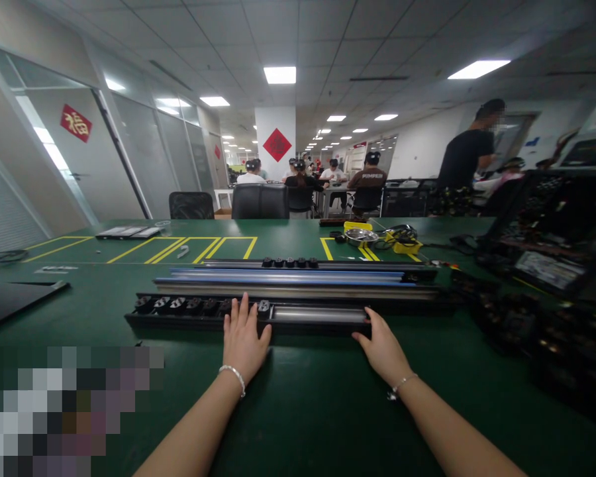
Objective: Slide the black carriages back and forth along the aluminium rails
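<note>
A long black power track (322,314) lies across the green table in front of me, with several socket modules (177,303) seated along its left half. My left hand (244,334) rests palm down on the track, fingers stretched out over the sockets and thumb apart beside the rightmost socket (263,307). At the track's right end, my right hand (381,341) grips the edge, its thumb in front and its fingers over the top. Part of that end is hidden by the fingers.
Behind lie more long rails, among them a blue one (298,275) and one with black sockets (289,263). A metal bowl (361,236) and yellow items stand further back. Dark cluttered equipment (551,265) fills the right side. A black panel (14,301) lies left. People sit beyond the table.
</note>
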Demonstrator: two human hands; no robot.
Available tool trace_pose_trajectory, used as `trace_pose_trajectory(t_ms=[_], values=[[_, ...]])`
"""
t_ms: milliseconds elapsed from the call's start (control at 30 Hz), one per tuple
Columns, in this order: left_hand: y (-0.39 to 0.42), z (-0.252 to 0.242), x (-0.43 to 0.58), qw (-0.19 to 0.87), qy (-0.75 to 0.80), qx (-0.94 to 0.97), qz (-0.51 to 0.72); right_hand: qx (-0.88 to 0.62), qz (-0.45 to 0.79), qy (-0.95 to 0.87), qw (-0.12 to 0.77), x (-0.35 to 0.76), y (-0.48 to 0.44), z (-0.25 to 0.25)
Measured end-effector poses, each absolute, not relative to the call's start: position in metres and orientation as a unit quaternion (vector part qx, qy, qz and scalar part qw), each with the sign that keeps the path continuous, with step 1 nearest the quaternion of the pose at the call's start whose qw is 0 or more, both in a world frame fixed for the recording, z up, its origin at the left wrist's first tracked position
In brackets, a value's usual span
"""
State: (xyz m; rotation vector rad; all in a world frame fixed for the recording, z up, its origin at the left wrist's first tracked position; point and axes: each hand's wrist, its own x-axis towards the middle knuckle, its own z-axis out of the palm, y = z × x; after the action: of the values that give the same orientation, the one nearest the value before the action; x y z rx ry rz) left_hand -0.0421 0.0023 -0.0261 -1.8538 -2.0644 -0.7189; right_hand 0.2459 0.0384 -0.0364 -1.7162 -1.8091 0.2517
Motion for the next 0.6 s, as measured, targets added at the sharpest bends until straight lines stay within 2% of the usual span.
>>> trace_pose_trajectory(t_ms=[300,600], values=[[0.0024,-0.0277,-0.0373,0.145,-0.708,-0.661,-0.203,-0.627,0.094,-0.698,0.332,0.2472,0.0441,-0.0415],[0.0001,-0.0286,-0.0344,0.159,-0.681,-0.689,-0.191,-0.644,0.098,-0.696,0.303,0.2459,0.0407,-0.0350]])
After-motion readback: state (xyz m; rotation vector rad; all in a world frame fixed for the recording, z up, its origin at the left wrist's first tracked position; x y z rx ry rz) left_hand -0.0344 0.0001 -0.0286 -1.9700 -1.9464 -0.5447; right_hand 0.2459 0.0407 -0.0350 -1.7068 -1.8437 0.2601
